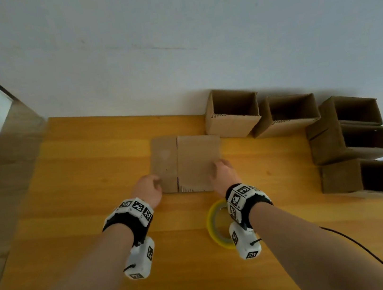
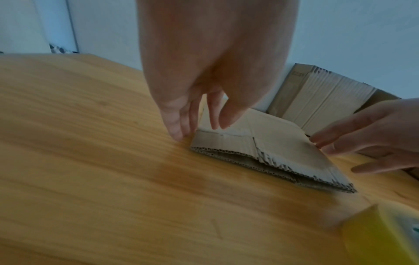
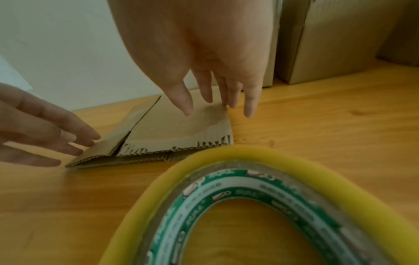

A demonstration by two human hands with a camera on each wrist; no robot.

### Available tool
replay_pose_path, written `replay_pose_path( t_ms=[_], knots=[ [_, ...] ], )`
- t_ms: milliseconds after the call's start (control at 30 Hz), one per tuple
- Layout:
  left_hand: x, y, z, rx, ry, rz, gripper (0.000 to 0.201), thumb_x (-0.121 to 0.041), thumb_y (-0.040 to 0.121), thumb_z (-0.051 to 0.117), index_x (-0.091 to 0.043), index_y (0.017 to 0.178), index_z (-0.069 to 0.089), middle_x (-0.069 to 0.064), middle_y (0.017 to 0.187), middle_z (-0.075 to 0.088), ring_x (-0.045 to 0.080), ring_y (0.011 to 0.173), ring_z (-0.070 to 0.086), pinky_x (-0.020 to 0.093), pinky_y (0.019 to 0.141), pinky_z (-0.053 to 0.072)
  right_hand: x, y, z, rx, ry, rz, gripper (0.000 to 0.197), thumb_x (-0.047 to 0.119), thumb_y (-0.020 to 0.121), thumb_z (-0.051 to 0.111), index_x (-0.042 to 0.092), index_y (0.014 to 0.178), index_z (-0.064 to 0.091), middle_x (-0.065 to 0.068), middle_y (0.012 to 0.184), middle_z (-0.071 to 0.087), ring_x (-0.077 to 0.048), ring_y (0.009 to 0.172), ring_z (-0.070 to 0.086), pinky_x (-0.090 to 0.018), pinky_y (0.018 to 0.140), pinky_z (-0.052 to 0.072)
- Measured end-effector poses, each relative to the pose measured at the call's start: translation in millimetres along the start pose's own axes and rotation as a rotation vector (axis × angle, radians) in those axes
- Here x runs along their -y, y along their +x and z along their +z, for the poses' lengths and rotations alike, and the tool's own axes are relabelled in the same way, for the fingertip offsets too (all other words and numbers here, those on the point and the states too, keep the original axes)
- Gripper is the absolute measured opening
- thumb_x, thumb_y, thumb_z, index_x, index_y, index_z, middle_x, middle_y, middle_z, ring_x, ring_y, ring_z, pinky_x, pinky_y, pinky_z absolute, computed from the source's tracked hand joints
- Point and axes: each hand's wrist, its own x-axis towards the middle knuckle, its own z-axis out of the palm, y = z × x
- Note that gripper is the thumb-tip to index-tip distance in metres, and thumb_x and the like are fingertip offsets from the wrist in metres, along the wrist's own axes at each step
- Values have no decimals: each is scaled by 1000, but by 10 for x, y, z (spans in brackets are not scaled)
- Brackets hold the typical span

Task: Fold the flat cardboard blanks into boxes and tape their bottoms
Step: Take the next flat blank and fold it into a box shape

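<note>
A flat folded cardboard blank (image 1: 188, 162) lies on the wooden table (image 1: 87, 185), with a slit between its two top panels. My left hand (image 1: 148, 187) is at its near left corner; in the left wrist view the straight fingers (image 2: 179, 132) touch the table beside the blank's (image 2: 272, 143) edge. My right hand (image 1: 222, 173) is at the near right corner, and its straight fingers (image 3: 229, 102) hang over the blank's (image 3: 176, 129) right edge. Neither hand grips anything. A yellow tape roll (image 1: 218, 225) lies just behind my right wrist.
Several folded open-topped boxes stand along the back right against the white wall, the nearest (image 1: 231, 114) just behind the blank, others (image 1: 354, 143) at the table's right edge. A black cable (image 1: 365, 250) runs off the near right. Bare tabletop lies to the left.
</note>
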Motion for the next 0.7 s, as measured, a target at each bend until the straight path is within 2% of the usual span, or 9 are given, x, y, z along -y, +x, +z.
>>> replay_pose_path(
  t_ms=[100, 233, 300, 400, 700],
  knots=[
    [-21, 72, 14, -25, -62, -32, 37, -18, 97, 47, -12, 133, 47, 10, 139, 45, 27, 109, 57, 30, 87, 47, 25, 67, 26, 2, 103, 92, 49, 13, 94, 52, 9, 140, 36, -14, 142, 37, -33, 123, 48, -37, 101, 43],
    [-9, 175, 1, 37, -295, -144, 51, -26, 91, 58, -8, 137, 43, 13, 137, 51, 32, 120, 51, 43, 100, 45, 41, 112, 24, -63, 224, 159, 52, 11, 91, 59, 10, 138, 37, -15, 139, 41, -32, 120, 51, -38, 97, 47],
    [-23, 182, -6, 59, -408, -197, 55, -25, 91, 59, -5, 139, 40, 13, 140, 48, 33, 125, 48, 41, 103, 41, 38, 114, -1, -93, 250, 157, 56, 11, 89, 62, 11, 138, 36, -15, 137, 43, -33, 118, 52, -40, 96, 49],
    [-30, 178, 11, -8, -490, -256, 55, -21, 90, 62, -2, 137, 40, 16, 137, 48, 33, 123, 48, 38, 98, 40, 14, 84, -67, -108, 309, 142, 61, 16, 85, 67, 14, 137, 34, -14, 133, 49, -32, 115, 55, -44, 92, 52],
    [-65, -90, -84, -91, -467, -194, 57, -23, 80, 73, -2, 127, 48, 15, 129, 54, 30, 117, 52, 35, 93, 42, -159, -177, -296, -145, 364, 46, 71, 23, 85, 68, 20, 143, 28, -11, 131, 53, -28, 114, 56, -44, 92, 52]
  ],
)
